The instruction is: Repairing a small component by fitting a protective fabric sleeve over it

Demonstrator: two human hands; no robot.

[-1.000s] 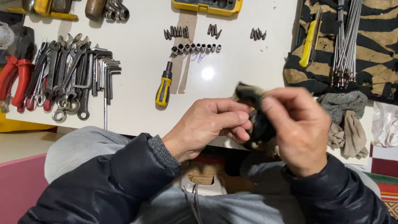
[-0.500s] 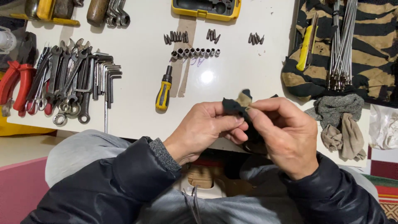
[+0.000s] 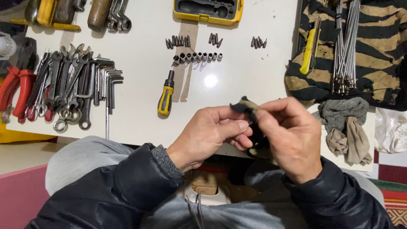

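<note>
We sit at a white table (image 3: pixel 140 114) whose near edge runs just above our lap, and we are bent over a piece of handwork at that edge. Our left hand (image 3: pixel 207 135) and right hand (image 3: pixel 292 140) are brought together, thumbs and forefingers pinched on a small dark rag (image 3: pixel 243 106) that pokes up between them; more of the dark fabric hangs below our right palm. What the rag wraps or wipes is hidden, so we cannot tell how much is done; we judge the work is mid-way, since both hands are closed on the fabric and nothing has been set down.

Across the table, from large to small: a striped cloth (image 3: pixel 381 46) at the far right carries a bundle of thin metal rods (image 3: pixel 345 46) and a yellow tool (image 3: pixel 307 53). A row of wrenches (image 3: pixel 70 89) lies at the left beside red-handled pliers (image 3: pixel 17 91) and a set of hex keys (image 3: pixel 106 82). A yellow case (image 3: pixel 207 10) sits at the top edge. Grey rags (image 3: pixel 343 123) lie near our right hand. A yellow-and-black screwdriver (image 3: pixel 166 95) lies near the middle, and above it rows of sockets (image 3: pixel 197 57) and small bits (image 3: pixel 178 42).

Of the room we see only a pink strip at the lower left and a patterned rug at the lower right.
</note>
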